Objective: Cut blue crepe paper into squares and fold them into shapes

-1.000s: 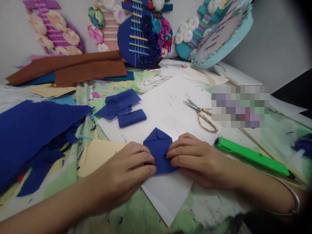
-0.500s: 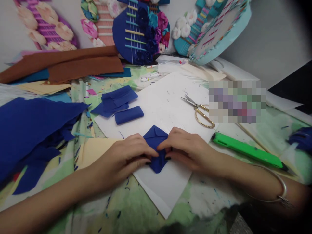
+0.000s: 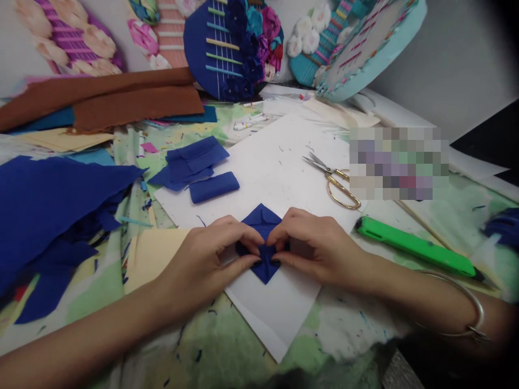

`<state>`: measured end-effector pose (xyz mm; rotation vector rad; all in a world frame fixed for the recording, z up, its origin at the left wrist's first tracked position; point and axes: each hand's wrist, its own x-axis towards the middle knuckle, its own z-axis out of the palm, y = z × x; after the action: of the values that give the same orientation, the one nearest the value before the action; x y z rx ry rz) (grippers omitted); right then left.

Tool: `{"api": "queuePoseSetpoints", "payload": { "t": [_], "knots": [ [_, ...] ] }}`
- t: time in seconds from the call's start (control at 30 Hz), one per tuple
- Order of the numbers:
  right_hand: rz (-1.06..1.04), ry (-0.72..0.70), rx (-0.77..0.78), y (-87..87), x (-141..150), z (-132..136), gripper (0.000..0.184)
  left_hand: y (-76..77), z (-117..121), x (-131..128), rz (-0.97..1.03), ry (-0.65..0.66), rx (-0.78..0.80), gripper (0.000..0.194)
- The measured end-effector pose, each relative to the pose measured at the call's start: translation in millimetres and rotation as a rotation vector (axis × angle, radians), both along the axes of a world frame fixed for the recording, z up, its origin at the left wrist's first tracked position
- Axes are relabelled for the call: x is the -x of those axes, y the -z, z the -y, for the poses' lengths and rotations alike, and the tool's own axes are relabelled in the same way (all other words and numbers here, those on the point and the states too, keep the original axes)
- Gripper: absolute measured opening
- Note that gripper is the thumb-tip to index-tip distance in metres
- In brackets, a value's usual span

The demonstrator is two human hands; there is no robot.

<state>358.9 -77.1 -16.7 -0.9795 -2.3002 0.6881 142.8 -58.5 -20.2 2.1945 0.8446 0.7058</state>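
A small diamond-shaped piece of dark blue crepe paper [image 3: 263, 216] lies on a large white sheet [image 3: 279, 319], with creases meeting near its middle. My left hand [image 3: 223, 248] pinches it from the left between thumb and fingers. From the other side my right hand [image 3: 308, 246] pinches it too, the two sets of fingertips almost meeting at the centre. Both hands partly cover the paper's side corners. Beyond them lie a folded blue strip [image 3: 214, 187] and several cut blue pieces [image 3: 197, 162].
Gold-handled scissors [image 3: 343, 192] and a green utility knife [image 3: 417, 246] lie to the right. Large blue crepe paper [image 3: 52, 216] covers the left side; brown paper [image 3: 138, 105] lies behind. Decorated round panels, one dark blue [image 3: 198, 54], lean on the wall. A patch at right is pixelated.
Both hands' fingertips have drawn up a little and pinch the blue paper nearer its centre, where creases show more sharply. The view has shifted slightly.
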Motion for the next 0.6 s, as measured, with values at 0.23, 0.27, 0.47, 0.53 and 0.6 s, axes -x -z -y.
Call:
{"api": "queuePoseSetpoints", "payload": {
  "t": [0.23, 0.27, 0.47, 0.53, 0.6],
  "knots": [
    [-0.008, 0.007, -0.015, 1.0, 0.9, 1.1, 0.008, 3.1, -0.9, -0.5, -0.03, 0.006, -0.037, 0.012],
    [-0.009, 0.008, -0.018, 1.4, 1.3, 1.1, 0.008, 3.4, -0.8, -0.5, -0.039, 0.004, -0.04, 0.012],
    [-0.005, 0.016, -0.035, 3.0, 2.5, 2.0, 0.008, 4.0, -1.5, -0.4, -0.08, -0.005, -0.057, 0.011],
    [-0.003, 0.012, -0.041, 3.0, 2.7, 2.2, 0.008, 3.7, -1.7, -0.4, -0.084, -0.004, -0.058, 0.011],
    [-0.008, 0.008, -0.051, 2.9, 2.8, 2.2, 0.008, 3.3, -1.6, -0.6, -0.085, -0.001, -0.062, 0.011]
  ]
}}
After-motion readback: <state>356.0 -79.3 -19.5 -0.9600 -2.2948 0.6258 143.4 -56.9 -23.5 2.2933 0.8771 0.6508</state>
